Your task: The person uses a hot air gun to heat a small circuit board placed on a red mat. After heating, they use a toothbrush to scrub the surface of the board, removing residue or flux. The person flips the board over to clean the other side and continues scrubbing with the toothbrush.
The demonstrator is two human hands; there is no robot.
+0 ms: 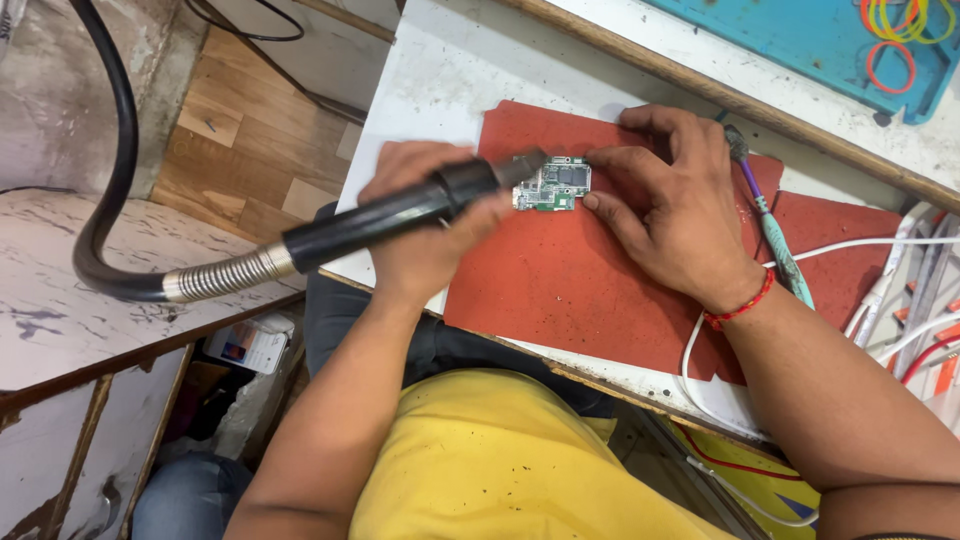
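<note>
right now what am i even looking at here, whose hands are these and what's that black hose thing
This is one picture from a camera worn on a person's head, looking down at their own two bare hands at a workbench. The left hand grips a black tool handle with a thick hose trailing off to the left; its metal tip points at a small green circuit board. The right hand steadies that board with its fingertips. The board lies on a red mat on a white table. A pen-shaped tool lies beside the right wrist, white cables run at the right, and a blue tray with rubber bands sits at the top.
</note>
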